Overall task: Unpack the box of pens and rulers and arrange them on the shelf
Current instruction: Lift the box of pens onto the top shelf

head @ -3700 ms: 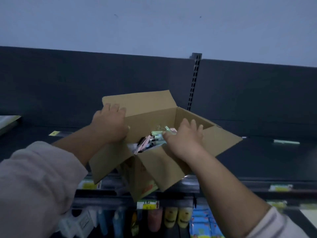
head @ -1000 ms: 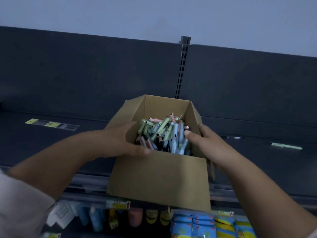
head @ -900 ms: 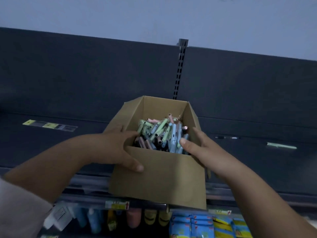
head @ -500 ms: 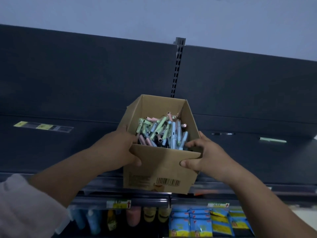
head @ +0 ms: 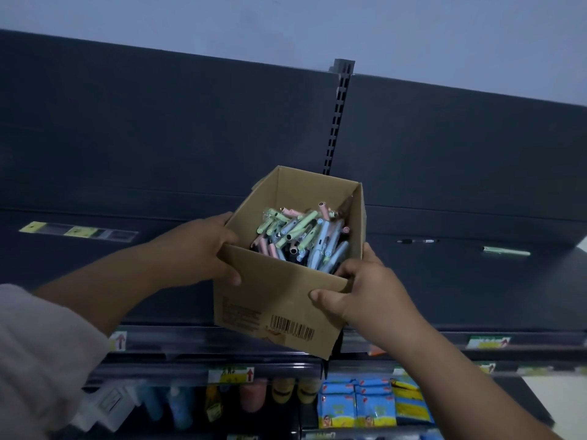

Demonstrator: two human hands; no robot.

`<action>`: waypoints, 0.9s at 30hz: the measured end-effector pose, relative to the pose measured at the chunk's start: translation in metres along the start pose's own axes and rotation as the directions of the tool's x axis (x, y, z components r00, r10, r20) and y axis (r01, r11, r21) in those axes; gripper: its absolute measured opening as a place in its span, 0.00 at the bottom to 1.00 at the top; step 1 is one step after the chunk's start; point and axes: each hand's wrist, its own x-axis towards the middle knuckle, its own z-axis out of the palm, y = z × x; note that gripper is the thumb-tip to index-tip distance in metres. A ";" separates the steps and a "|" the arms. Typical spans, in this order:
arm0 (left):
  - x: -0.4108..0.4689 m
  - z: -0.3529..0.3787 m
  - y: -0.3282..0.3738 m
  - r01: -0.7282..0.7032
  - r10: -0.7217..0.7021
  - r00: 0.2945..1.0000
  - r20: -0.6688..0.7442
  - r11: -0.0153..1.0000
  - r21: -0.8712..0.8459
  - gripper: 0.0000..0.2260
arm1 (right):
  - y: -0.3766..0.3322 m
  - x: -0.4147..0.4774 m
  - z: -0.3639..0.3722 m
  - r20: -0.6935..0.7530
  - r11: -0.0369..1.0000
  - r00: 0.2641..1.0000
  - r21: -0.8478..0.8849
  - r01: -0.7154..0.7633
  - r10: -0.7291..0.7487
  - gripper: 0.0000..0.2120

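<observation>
Head view: open cardboard box (head: 279, 300) held between both hands above the dark shelf (head: 127, 265). Left hand (head: 203, 249) grips its left near corner, thumb on front face; right hand (head: 371, 290) grips right near corner, fingers curled over rim. Pastel pens (head: 301, 239) heaped inside, between the hands. Two loose pens (head: 505, 250) on shelf right of right hand.

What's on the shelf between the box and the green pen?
A dark pen lies on the shelf between the box and green pen, per the head view.
</observation>
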 end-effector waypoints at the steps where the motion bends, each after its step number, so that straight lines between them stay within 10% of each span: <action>1: -0.002 -0.002 -0.005 -0.005 0.005 1.000 0.002 1.000 0.001 0.16 | -0.005 -0.002 0.001 -0.002 1.000 1.000 -0.002 -0.008 0.008 0.16; 6: -0.011 -0.013 -0.027 0.039 -0.039 0.999 -0.006 0.998 0.056 0.09 | -0.033 -0.013 0.016 -0.016 0.998 1.000 -0.058 -0.010 0.009 0.16; 11: -0.025 -0.034 -0.025 0.242 -0.252 0.967 0.036 0.952 0.186 0.16 | -0.044 -0.020 0.021 -0.068 0.996 0.993 0.013 0.093 -0.092 0.28; 16: -0.024 0.011 0.040 0.301 -0.275 0.953 -0.124 0.889 0.344 0.28 | -0.012 0.002 0.006 -0.208 0.970 0.949 -0.011 0.241 -0.238 0.20; 24: -0.019 0.078 0.112 0.436 -0.420 0.894 -0.155 0.896 0.087 0.46 | 0.046 0.078 -0.026 0.242 0.895 0.888 -0.122 0.428 -0.391 0.38; 27: -0.016 0.082 0.113 0.439 -0.405 0.880 -0.249 0.893 0.099 0.33 | 0.046 0.104 -0.039 0.320 0.832 0.857 -0.263 0.489 -0.403 0.30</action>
